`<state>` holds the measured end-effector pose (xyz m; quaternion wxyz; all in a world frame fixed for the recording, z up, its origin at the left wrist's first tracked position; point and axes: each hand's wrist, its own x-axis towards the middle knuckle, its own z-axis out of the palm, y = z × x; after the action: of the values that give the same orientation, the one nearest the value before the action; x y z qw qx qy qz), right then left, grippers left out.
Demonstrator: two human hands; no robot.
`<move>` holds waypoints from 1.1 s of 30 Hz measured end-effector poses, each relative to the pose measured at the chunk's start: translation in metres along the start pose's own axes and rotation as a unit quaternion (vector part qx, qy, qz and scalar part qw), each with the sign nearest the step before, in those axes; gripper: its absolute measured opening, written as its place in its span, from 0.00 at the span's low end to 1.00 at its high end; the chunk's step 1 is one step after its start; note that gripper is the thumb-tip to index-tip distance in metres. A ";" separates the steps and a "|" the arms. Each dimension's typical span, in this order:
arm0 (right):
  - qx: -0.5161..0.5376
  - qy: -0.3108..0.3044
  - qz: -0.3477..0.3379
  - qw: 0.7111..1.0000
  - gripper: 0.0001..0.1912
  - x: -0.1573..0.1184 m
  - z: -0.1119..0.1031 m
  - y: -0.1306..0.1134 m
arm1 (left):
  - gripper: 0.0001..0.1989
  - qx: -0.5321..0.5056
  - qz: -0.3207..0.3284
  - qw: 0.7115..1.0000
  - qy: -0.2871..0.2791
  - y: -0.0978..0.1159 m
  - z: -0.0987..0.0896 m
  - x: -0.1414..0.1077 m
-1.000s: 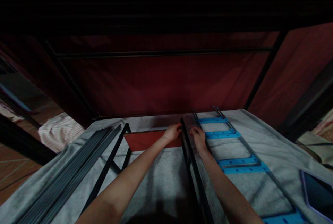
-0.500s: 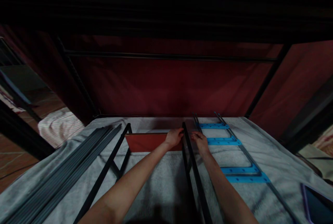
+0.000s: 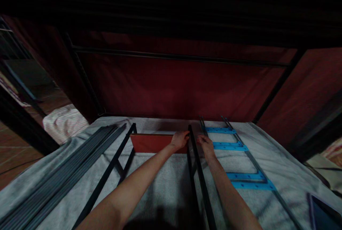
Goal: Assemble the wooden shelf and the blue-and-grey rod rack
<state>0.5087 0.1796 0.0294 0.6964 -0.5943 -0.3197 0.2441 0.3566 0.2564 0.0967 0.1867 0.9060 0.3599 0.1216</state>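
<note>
A black metal frame [image 3: 198, 162] stands on a grey cloth, with a red-brown board [image 3: 152, 143] spanning its two sides near the far end. My left hand [image 3: 180, 139] is closed at the board's right end, its fingertips against the frame's right side. On the outer side of that same rail, my right hand [image 3: 206, 145] has its fingers pinched together close to the metal. Anything small between the right fingertips is too dim and tiny to make out.
Several grey metal tubes [image 3: 66, 169] lie on the cloth at left. Blue brackets [image 3: 248, 176] joined to dark rods lie at right, with a phone-like dark device [image 3: 324, 212] at the lower right. Red fabric [image 3: 181, 87] hangs behind, and a dark beam crosses above.
The view has tilted and shifted slightly. Both hands keep nearly the same places at the frame's right rail, and the board has not visibly moved against the frame.
</note>
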 end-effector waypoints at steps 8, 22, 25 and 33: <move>-0.008 -0.001 0.004 1.000 0.17 -0.004 -0.003 0.003 | 0.20 0.004 -0.004 1.000 0.003 -0.001 0.002 0.001; -0.084 -0.064 -0.052 0.993 0.11 0.012 0.006 -0.002 | 0.19 0.015 0.002 1.000 -0.008 -0.001 0.000 0.002; -0.101 -0.064 -0.060 0.991 0.11 0.011 0.008 -0.002 | 0.19 -0.007 0.015 1.000 -0.020 -0.003 -0.002 0.003; -0.167 -0.079 -0.082 0.979 0.12 0.009 0.006 -0.009 | 0.13 -0.033 0.046 0.998 -0.017 -0.007 -0.006 0.004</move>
<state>0.5100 0.1881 0.0398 0.5774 -0.6527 -0.4579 0.1756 0.3532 0.2648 0.0993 0.2167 0.9168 0.3107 0.1263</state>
